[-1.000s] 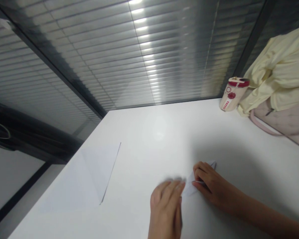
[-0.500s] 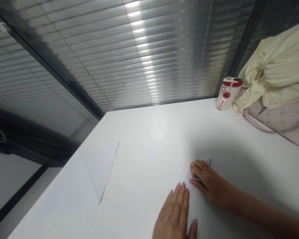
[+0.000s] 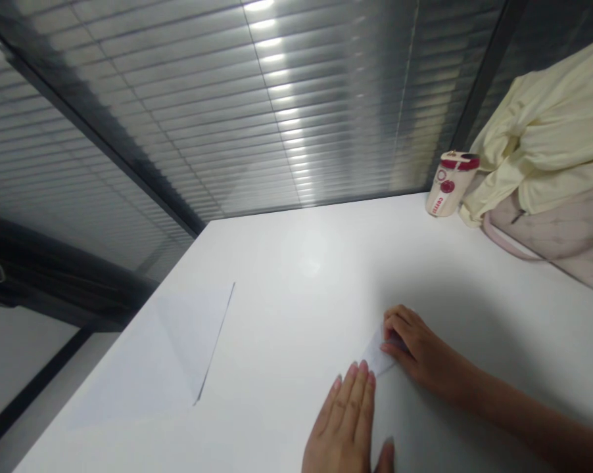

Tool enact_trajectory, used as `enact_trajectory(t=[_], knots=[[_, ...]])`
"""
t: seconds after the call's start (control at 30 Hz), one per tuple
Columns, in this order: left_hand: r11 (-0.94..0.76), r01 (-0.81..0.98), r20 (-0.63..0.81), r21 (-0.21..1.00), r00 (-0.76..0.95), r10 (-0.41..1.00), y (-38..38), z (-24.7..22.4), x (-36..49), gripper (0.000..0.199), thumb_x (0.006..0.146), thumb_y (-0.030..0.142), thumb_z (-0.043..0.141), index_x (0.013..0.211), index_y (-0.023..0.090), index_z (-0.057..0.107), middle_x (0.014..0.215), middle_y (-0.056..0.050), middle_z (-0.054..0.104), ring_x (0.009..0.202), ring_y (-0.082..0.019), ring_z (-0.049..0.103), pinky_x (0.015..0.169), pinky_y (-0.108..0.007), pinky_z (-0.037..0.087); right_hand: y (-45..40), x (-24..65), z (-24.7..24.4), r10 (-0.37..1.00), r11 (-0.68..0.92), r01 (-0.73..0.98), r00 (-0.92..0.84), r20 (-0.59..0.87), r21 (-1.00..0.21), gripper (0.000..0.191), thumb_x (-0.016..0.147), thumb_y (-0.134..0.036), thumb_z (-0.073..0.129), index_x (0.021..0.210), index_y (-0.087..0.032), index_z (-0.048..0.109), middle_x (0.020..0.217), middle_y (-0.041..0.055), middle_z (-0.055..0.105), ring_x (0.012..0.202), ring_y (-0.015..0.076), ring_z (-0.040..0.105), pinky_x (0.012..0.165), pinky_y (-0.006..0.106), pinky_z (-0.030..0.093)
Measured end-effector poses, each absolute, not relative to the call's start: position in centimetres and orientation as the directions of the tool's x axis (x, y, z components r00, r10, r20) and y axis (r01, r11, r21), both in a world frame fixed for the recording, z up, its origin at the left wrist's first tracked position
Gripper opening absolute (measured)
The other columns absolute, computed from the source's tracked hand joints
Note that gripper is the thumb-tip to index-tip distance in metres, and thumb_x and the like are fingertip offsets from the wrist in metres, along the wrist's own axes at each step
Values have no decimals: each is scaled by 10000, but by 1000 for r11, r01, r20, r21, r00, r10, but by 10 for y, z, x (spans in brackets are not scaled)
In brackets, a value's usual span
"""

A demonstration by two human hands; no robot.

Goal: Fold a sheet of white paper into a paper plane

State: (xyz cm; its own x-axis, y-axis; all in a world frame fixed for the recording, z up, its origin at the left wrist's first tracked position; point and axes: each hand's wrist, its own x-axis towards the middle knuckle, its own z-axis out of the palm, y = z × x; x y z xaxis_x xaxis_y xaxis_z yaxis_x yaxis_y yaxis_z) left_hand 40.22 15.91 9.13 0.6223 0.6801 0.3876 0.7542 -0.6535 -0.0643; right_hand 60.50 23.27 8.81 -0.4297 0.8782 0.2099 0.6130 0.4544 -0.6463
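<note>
A small folded piece of white paper (image 3: 375,353) lies on the white table, partly covered by both hands. My left hand (image 3: 343,420) rests flat with its fingers stretched out, the fingertips touching the paper's lower left end. At the paper's upper right part, my right hand (image 3: 412,345) has its fingers curled, with the thumb below them, pinching the paper. The part under the right fingers is hidden.
Larger white paper (image 3: 153,358) with a crease lies on the left of the table (image 3: 286,276). A cream and red cup-shaped case (image 3: 449,185) stands at the back right, beside a pale yellow cloth (image 3: 563,138) and a pink quilted bag (image 3: 567,230).
My right hand has moved slightly up and to the right along the folded paper, showing more of its middle. My left hand has hardly moved.
</note>
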Motion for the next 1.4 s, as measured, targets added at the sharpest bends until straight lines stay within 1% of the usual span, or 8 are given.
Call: enact_trajectory(t=[0.13, 0.27, 0.33, 0.57, 0.87, 1.07, 1.2, 1.4], knots=[[-656, 751, 385, -74, 629, 676, 160, 95, 403, 463, 906, 407, 460, 1244, 105, 550, 1306, -65, 576, 1155, -212, 587, 906, -292, 535, 234, 614, 83, 837, 546, 640, -446, 317, -540, 23, 904, -158, 507, 900, -175, 523, 952, 84, 598, 908, 227, 559, 825, 411, 500], [-659, 740, 363, -136, 656, 662, 161, 94, 404, 471, 889, 367, 478, 1255, 76, 538, 1315, -90, 562, 1158, -230, 583, 888, -316, 548, 216, 616, 90, 651, 755, 573, -596, 470, -319, 272, 951, -117, 392, 1170, -134, 552, 1133, 107, 650, 1097, 209, 565, 969, 378, 470], [-654, 746, 369, -128, 648, 667, 161, 93, 404, 487, 894, 401, 471, 1253, 78, 540, 1311, -90, 566, 1159, -227, 583, 889, -315, 547, 202, 614, 95, 570, 820, 520, -702, 428, -239, 352, 952, -120, 399, 1288, -122, 505, 1300, 95, 584, 1250, 185, 475, 1057, 324, 411], [-638, 767, 402, -66, 606, 687, 159, 95, 404, 484, 910, 435, 452, 1258, 110, 541, 1313, -72, 572, 1171, -204, 575, 920, -288, 512, 176, 619, 82, 651, 758, 631, -711, 266, -166, 585, 933, -265, 479, 1465, -134, 272, 1476, 50, 357, 1339, 180, 376, 1098, 307, 357], [-639, 764, 387, -83, 616, 686, 158, 93, 404, 489, 908, 431, 458, 1262, 104, 540, 1319, -73, 569, 1177, -203, 570, 932, -286, 501, 169, 642, 72, 734, 666, 740, -626, 263, -96, 651, 935, -234, 460, 1495, -173, 132, 1455, 67, 368, 1289, 207, 446, 1033, 355, 448], [-647, 761, 383, -42, 611, 693, 157, 95, 405, 489, 901, 399, 482, 1285, 99, 519, 1339, -82, 548, 1189, -221, 559, 937, -308, 519, 184, 625, 104, 728, 682, 710, -636, 257, -175, 600, 935, -281, 474, 1474, -145, 246, 1475, 93, 348, 1346, 246, 357, 1088, 411, 380], [-655, 756, 377, 19, 601, 705, 155, 92, 404, 499, 872, 369, 523, 1285, 90, 510, 1322, -116, 562, 1182, -247, 564, 941, -346, 529, 205, 608, 110, 609, 779, 523, -764, 214, -346, 564, 952, -198, 417, 1481, -170, 226, 1507, 70, 300, 1385, 169, 274, 1140, 321, 287], [-536, 799, 408, 274, 408, 817, 152, 94, 388, 399, 886, 201, 509, 1279, 138, 485, 1239, -120, 633, 1126, -223, 607, 905, -341, 554, 213, 600, 90, 587, 767, 463, -786, 193, -444, 555, 951, -179, 394, 1481, -191, 231, 1504, 46, 318, 1385, 159, 273, 1155, 331, 243]])
